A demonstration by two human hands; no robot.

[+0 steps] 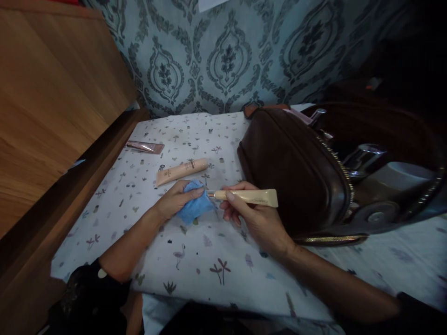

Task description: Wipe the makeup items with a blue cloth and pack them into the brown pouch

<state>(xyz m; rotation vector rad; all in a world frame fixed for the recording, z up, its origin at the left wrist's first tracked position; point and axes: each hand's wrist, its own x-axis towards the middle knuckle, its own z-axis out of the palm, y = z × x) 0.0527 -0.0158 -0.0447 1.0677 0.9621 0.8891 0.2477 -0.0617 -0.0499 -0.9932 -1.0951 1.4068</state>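
Observation:
My left hand [177, 197] pinches a blue cloth [193, 207] between thumb and fingers, over the middle of the table. In my right hand [258, 221] is a slim cream-coloured cosmetic tube [249, 197], held level with its flat crimped end to the right. The tube's narrow metallic tip points left and meets the edge of the cloth; whether the cloth wraps around it is hidden. Just beyond my left hand lies a peach cosmetic tube [182, 171] on its side. Farther back at the left rests a smaller pinkish tube [145, 147].
A dark brown makeup bag [286, 163] stands unzipped at the right, with a shiny silver-capped item [366, 156] and other cosmetics inside. The table has a white printed cloth [195, 260]. A wooden cabinet [63, 74] borders the left; a patterned wall [226, 56] is behind.

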